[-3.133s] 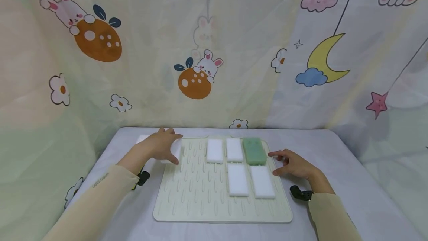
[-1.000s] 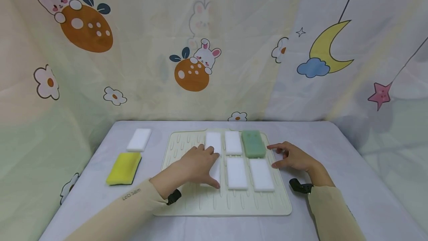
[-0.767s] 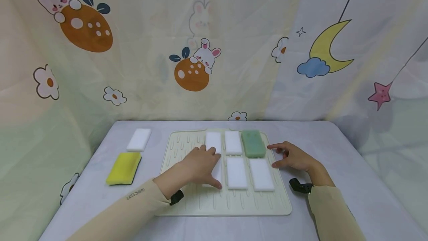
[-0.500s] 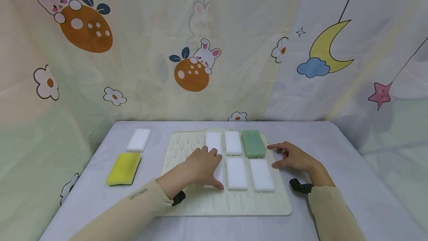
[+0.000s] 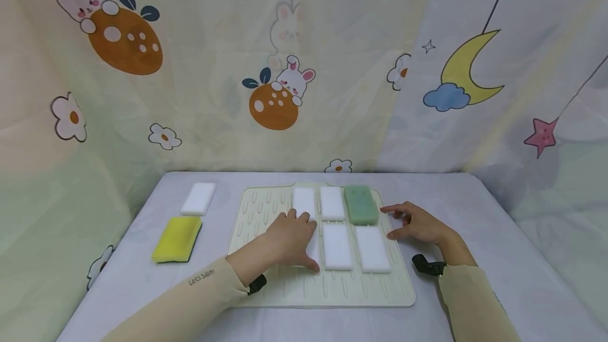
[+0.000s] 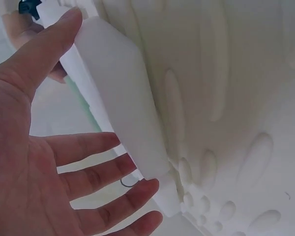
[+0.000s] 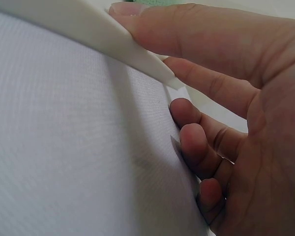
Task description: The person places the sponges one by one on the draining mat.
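Observation:
My left hand (image 5: 292, 236) is spread over a white sponge (image 6: 120, 83) lying on the cream ribbed mat (image 5: 351, 292). In the left wrist view its thumb rests at one end of this sponge, while the fairly straight fingertips meet the edge farther along. The hand covers much of the sponge in the head view. At the mat's right edge is my right hand (image 5: 418, 223), its thumb (image 7: 162, 29) touching the rim and its index finger extended near the green sponge (image 5: 361, 205). The other fingers of that hand curl loosely, holding nothing.
Several white sponges lie on the mat, including one at the back (image 5: 332, 203) and one at the front right (image 5: 372, 249). Left of the mat, a yellow sponge with a dark underside (image 5: 176, 239) and another white sponge (image 5: 198, 198) lie on the white-covered table (image 5: 157, 305).
My left hand has carried a white sponge from the mat's back left onto its front row. Over the last second hand and sponge shift slightly right. The right hand stays in place.

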The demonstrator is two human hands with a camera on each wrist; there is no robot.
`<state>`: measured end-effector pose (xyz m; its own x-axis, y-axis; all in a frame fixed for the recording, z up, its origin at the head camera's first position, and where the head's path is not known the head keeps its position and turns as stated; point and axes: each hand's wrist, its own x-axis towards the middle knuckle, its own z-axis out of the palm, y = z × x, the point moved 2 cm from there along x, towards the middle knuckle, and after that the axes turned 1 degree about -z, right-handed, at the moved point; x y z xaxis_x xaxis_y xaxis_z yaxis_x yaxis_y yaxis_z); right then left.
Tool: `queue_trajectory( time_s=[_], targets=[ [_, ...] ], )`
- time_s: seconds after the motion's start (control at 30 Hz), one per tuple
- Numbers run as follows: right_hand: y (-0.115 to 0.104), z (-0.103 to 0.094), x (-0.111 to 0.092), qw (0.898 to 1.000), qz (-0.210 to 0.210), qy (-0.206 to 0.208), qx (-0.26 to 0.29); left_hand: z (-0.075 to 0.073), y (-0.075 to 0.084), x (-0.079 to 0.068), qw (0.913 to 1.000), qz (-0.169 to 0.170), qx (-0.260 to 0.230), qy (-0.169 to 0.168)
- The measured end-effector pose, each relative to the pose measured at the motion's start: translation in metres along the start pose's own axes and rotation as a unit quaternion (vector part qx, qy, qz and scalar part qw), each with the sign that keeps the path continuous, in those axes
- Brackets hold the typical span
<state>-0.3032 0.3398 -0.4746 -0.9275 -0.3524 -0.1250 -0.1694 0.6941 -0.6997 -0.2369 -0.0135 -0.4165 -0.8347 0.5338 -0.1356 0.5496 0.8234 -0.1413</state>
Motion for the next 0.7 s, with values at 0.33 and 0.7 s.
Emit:
queue_trajectory(
  time_s=[0.33, 0.7],
  targets=[
    [0.0, 0.001, 0.0, 1.0, -0.008, 0.001, -0.01, -0.002, -0.001, -0.005, 0.9999, -0.011, -0.004, -0.009],
    [-0.003, 0.003, -0.002, 1.0, -0.004, 0.004, 0.0, -0.003, -0.012, -0.013, 0.9995, -0.006, -0.028, 0.016]
  ],
)
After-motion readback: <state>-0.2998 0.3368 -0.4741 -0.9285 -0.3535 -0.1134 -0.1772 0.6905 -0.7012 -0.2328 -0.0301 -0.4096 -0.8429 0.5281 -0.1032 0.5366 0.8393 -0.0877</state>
